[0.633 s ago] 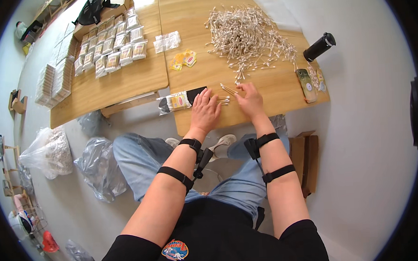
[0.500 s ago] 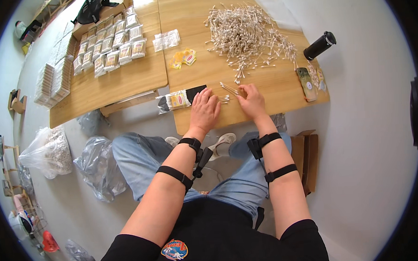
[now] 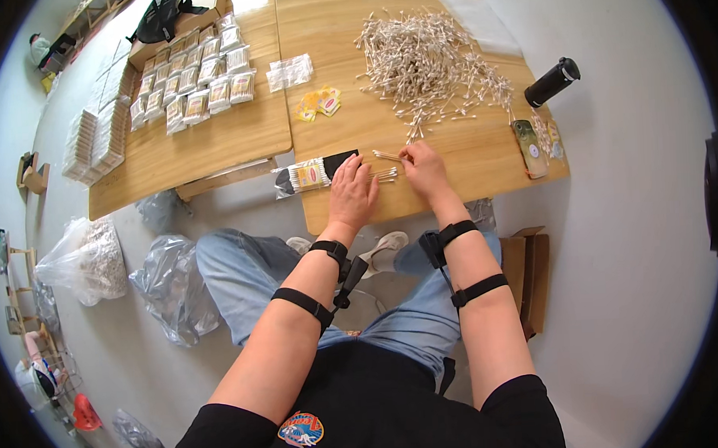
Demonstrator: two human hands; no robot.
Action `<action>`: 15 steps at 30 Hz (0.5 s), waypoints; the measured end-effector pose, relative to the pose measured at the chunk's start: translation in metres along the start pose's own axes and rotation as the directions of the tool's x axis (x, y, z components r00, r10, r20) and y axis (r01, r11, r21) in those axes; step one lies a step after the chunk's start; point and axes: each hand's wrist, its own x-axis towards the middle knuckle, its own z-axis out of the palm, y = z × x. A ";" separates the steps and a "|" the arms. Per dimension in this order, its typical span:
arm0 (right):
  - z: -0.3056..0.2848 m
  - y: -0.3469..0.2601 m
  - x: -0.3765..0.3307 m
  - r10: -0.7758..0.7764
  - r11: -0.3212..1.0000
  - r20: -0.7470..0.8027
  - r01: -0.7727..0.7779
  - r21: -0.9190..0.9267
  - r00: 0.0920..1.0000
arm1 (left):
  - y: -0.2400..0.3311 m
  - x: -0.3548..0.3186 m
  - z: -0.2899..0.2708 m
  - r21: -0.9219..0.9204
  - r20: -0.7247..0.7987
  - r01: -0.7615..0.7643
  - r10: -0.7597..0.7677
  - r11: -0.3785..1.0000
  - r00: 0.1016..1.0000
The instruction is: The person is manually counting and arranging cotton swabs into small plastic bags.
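My left hand (image 3: 351, 194) lies palm down, fingers stretched over a black flat piece (image 3: 338, 160) and a few cotton swabs (image 3: 385, 175), whose white tips stick out to the right. Left of it, a clear bag of cotton swabs (image 3: 309, 175) with a yellow label lies at the table's front edge. My right hand (image 3: 425, 173) is closed in a pinch around some loose cotton swabs (image 3: 388, 156), which point left toward my left hand. Beyond it spreads a large heap of cotton swabs (image 3: 420, 57).
Yellow label cards (image 3: 318, 103) and empty clear bags (image 3: 290, 72) lie at the table's middle. Rows of filled swab packs (image 3: 197, 103) cover the left table (image 3: 211, 142). A phone (image 3: 529, 148) and a black bottle (image 3: 551, 82) are at the right. Plastic bags (image 3: 173, 288) sit on the floor.
My right hand has shifted slightly left, and the swabs in it now lie flatter, pointing at my left hand. The left hand stays in place.
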 end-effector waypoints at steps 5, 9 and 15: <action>0.003 -0.018 0.003 -0.004 0.999 0.116 -0.002 0.046 0.993 | -0.005 -0.003 0.004 0.043 0.009 -0.006 0.006 0.999 1.000; -0.001 -0.018 0.007 0.107 0.984 0.078 -0.117 0.138 0.991 | -0.003 -0.002 0.006 0.141 0.032 -0.052 0.048 0.989 0.998; -0.006 0.002 0.020 0.024 0.965 -0.069 -0.042 -0.261 0.997 | -0.002 -0.003 0.005 0.139 0.099 -0.025 0.011 0.990 0.995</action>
